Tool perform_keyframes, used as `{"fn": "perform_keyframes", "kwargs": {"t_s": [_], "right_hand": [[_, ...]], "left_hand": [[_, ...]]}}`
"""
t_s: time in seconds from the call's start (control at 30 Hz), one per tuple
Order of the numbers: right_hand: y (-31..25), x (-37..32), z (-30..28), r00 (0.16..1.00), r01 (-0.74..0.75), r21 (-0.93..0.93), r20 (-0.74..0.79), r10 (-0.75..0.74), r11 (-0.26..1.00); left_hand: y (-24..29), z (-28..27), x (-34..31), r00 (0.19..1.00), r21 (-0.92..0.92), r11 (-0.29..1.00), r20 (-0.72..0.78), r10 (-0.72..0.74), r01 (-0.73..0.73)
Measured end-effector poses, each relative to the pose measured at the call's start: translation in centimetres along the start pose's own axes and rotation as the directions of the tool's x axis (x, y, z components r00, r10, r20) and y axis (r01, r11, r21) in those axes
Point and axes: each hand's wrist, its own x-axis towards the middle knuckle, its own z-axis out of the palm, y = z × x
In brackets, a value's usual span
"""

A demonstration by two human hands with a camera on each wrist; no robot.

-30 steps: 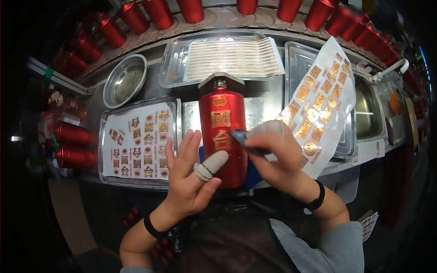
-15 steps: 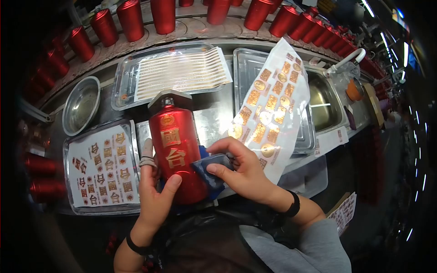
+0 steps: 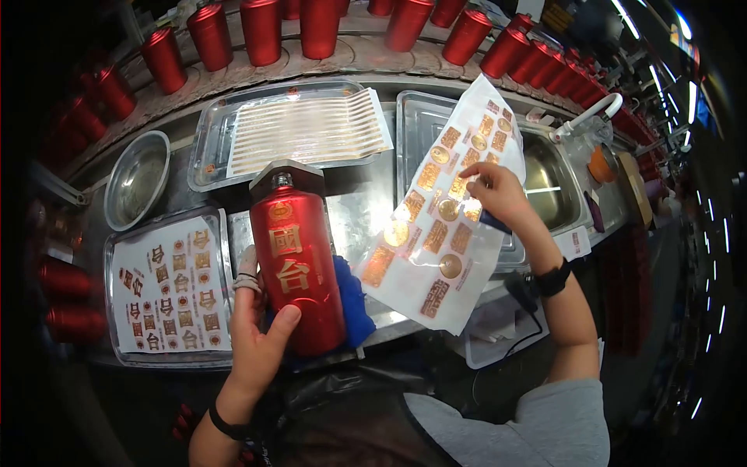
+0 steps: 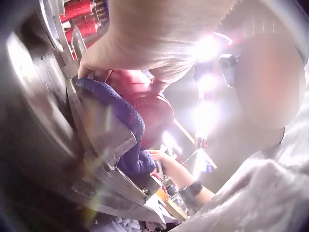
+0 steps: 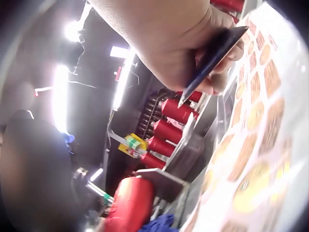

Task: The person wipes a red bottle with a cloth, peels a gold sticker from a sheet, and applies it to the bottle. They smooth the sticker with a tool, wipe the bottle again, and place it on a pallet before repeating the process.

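Observation:
A red bottle (image 3: 299, 257) with gold characters down its front lies on a blue cloth (image 3: 352, 302), its neck against a grey angled rest (image 3: 289, 168). My left hand (image 3: 255, 338) grips its lower left side, thumb on the front and fingers round the side; one finger wears a pale finger cot (image 3: 247, 280). My right hand (image 3: 502, 194) is over a white sheet of gold stickers (image 3: 424, 241), fingertips right at the upper stickers. A flat dark scraper (image 5: 215, 63) is held in that hand's curled fingers.
At left, a tray (image 3: 226, 265) holds a sheet of gold character stickers. Behind it is a metal bowl (image 3: 138, 180); a tray (image 3: 204, 148) with striped strips lies at the back. More red bottles (image 3: 260, 33) line a conveyor (image 3: 358, 58). A sink (image 3: 548, 175) is at right.
My right hand has moved from the bottle's side to the sticker sheet, carrying the scraper. The sheet has shifted toward me. My left hand moved from over the bottle's front to its left side.

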Motion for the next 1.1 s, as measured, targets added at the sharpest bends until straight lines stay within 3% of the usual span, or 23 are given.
{"fn": "perform_keyframes", "kwargs": {"t_s": [0.07,0.2,0.23,0.37,0.47,0.5,0.6,0.73,0.83,1.07,1.1], "right_hand": [[-2.0,2.2,-0.9,0.989,0.141,-0.26,0.073,-0.126,0.955],[-2.8,5.3,1.3,0.926,0.367,-0.485,0.269,-0.264,0.794],[-3.6,6.0,1.5,0.935,0.31,-0.577,0.327,-0.134,0.756],[-1.0,10.0,0.6,0.974,0.217,-0.659,0.196,-0.113,0.721],[0.2,12.4,-1.0,0.976,0.204,-0.684,0.199,-0.09,0.701],[0.6,13.0,-1.2,0.974,0.188,-0.638,0.217,-0.059,0.747],[1.8,15.2,-2.0,0.941,0.257,-0.553,0.331,-0.075,0.793],[1.4,16.7,-2.1,0.922,0.332,-0.521,0.356,-0.154,0.786],[0.7,17.0,-2.2,0.931,0.274,-0.598,0.362,-0.051,0.753],[3.3,20.0,-2.4,0.863,0.424,-0.542,0.485,-0.141,0.726],[3.1,19.5,-2.2,0.886,0.418,-0.564,0.425,-0.184,0.712]], "left_hand": [[0.2,0.1,0.2,1.0,0.003,1.0,-0.001,0.01,-0.01],[0.6,0.2,0.0,1.0,0.002,1.0,-0.011,-0.025,0.025],[0.6,0.1,0.0,0.999,0.004,0.999,-0.009,-0.042,0.042],[0.7,0.3,0.0,0.999,-0.004,0.999,-0.032,-0.037,0.037],[0.5,0.3,0.1,0.999,0.008,1.0,-0.031,-0.021,0.022],[0.5,0.3,0.1,0.999,0.015,1.0,-0.032,-0.013,0.013],[0.6,0.3,0.0,0.999,0.024,1.0,-0.044,-0.015,0.016],[0.7,0.5,0.0,0.998,0.003,1.0,-0.056,-0.023,0.023],[0.6,0.5,-0.1,0.998,0.017,1.0,-0.064,-0.018,0.019],[0.7,0.6,-0.1,0.998,-0.001,1.0,-0.067,-0.022,0.022],[0.7,0.7,-0.1,0.998,-0.013,1.0,-0.069,-0.012,0.011]]}}
